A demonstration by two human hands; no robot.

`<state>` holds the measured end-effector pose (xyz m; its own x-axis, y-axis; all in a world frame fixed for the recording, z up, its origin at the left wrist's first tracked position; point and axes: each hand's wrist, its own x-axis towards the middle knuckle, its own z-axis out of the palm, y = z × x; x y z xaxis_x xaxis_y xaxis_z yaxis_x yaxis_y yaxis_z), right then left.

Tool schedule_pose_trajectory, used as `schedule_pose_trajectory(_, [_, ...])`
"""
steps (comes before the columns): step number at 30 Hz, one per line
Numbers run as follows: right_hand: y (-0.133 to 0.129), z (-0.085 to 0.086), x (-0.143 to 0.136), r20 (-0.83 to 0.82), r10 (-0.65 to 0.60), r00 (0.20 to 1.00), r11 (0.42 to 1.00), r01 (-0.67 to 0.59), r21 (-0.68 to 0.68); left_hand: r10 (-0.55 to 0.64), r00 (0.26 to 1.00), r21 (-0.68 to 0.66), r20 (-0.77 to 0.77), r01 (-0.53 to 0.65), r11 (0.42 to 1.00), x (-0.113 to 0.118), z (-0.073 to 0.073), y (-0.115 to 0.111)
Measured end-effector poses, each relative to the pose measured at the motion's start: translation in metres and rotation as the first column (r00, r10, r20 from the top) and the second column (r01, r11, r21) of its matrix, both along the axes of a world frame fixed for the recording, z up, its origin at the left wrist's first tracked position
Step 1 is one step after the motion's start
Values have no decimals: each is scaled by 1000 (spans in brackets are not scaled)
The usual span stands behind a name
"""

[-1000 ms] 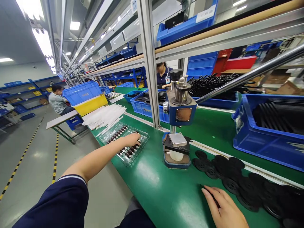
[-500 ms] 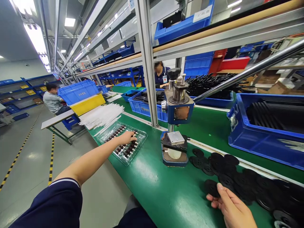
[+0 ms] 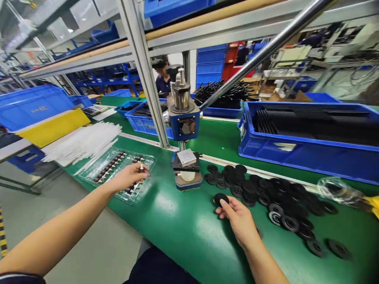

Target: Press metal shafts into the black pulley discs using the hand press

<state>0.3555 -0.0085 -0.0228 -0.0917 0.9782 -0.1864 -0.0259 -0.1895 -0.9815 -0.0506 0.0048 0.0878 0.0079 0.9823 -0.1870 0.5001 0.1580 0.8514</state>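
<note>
My left hand [image 3: 128, 178] is closed on a small dark cylinder with a white end [image 3: 141, 169], held just above a clear plastic tray [image 3: 150, 159]. Several similar dark pieces with white ends [image 3: 111, 165] lie in rows in that tray. Between the thumb and fingers of my right hand [image 3: 238, 219] is a round black disc [image 3: 220, 199], over the green table. A blue lever press [image 3: 185, 125] stands between my hands, with a square metal block [image 3: 186, 157] on its lower part. Beside my right hand lies a loose spread of black discs [image 3: 250, 186].
A long blue bin [image 3: 296, 156] of black parts stands behind the discs. White strips [image 3: 85, 142] are stacked at the left, near a yellow bin [image 3: 56, 128]. A metal post [image 3: 145, 75] rises behind the press, and its long lever [image 3: 254, 63] slants right. Another person [image 3: 162, 81] sits opposite.
My left hand has lifted a small dark cylinder out of the tray. My right hand has brought the black disc away from the spread, toward the press. The view has turned right.
</note>
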Motion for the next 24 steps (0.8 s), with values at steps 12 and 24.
schedule_pose_trajectory(12, [-6, 1, -11, 261, -89, 961, 986, 48, 160, -232, 792, 71, 565, 234, 970, 221, -122, -8])
schedule_pose_trajectory(24, [-15, 1, -11, 431, -23, 902, 918, -152, 367, -254, 816, 63, 519, 260, 964, 217, -111, -19])
